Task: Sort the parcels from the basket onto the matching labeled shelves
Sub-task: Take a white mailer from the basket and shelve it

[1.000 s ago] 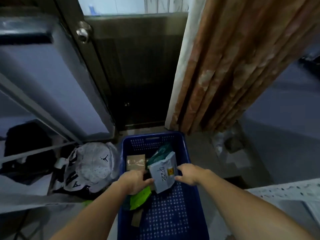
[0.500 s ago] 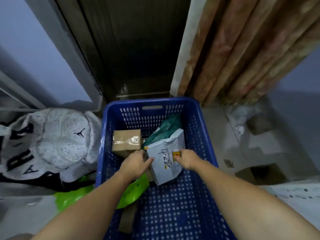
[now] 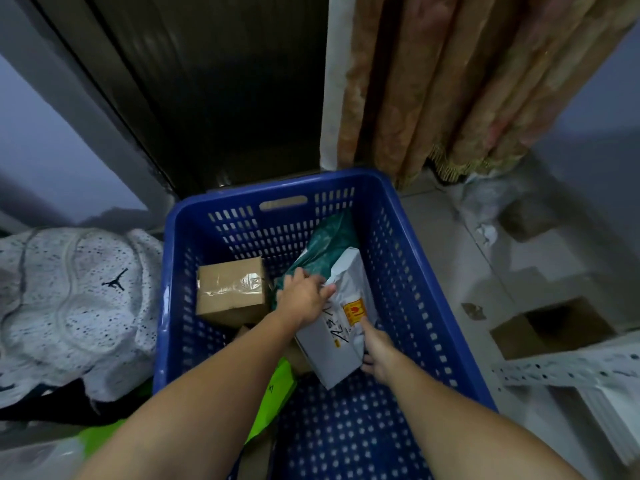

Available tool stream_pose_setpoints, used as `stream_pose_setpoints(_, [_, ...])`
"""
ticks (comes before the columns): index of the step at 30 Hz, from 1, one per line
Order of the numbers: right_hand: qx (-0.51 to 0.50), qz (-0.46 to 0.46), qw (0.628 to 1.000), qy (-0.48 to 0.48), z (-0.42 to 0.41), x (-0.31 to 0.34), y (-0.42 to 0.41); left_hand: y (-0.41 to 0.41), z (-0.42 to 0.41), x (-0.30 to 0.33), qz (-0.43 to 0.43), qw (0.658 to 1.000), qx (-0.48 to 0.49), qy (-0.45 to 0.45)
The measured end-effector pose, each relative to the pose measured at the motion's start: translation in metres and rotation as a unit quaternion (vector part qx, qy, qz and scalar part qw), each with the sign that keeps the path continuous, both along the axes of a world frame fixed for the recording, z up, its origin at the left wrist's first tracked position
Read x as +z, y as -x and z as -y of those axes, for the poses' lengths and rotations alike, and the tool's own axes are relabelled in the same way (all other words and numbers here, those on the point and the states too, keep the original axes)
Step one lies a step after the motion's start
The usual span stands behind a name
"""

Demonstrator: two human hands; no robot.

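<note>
the blue basket (image 3: 408,244) sits on the floor, its far rim right up against a dark door (image 3: 221,98) and a curtain (image 3: 467,81), with a white speckled bag (image 3: 76,306) crowding its left wall. the front half of the basket floor is bare mesh, so there's room there. the white parcel (image 3: 341,336) lies tilted mid-basket, leaning on a teal parcel (image 3: 323,242), with a cardboard box (image 3: 230,289) just left. the left hand (image 3: 304,296) grips the parcel's top edge, fingers curled over it; the right hand (image 3: 379,351) holds its lower right edge, thumb on top. a green parcel (image 3: 277,389) peeks out under the left forearm.
</note>
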State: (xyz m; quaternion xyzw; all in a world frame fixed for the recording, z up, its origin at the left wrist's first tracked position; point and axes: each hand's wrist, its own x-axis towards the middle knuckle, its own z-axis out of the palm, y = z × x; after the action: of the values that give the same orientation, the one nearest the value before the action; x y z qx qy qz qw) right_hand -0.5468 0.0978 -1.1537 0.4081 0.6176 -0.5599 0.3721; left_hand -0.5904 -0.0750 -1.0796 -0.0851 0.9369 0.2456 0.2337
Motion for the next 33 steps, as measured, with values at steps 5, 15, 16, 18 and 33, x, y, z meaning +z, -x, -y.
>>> stream_pose_setpoints(5, [-0.042, -0.006, 0.999, 0.034, -0.004, 0.042, -0.004, -0.013, -0.002, 0.025, 0.019, 0.995, 0.044, -0.083])
stream_pose_setpoints(15, [0.037, -0.181, 0.983, 0.002, 0.013, 0.233, 0.017, -0.044, 0.047, 0.218, -0.045, 0.932, 0.291, -0.209])
stream_pose_setpoints(16, [0.052, -0.203, 0.978, 0.003, 0.016, 0.262, 0.020, -0.046, 0.054, 0.245, -0.053, 0.926, 0.308, -0.212])
stream_pose_setpoints(18, [0.074, -0.242, 0.967, 0.013, 0.024, 0.326, 0.026, -0.053, 0.066, 0.300, -0.065, 0.908, 0.342, -0.235])
stream_pose_setpoints(33, [0.124, -0.269, 0.942, 0.155, 0.009, 0.816, 0.066, -0.040, 0.057, 0.785, -0.146, 0.841, 0.379, -0.357])
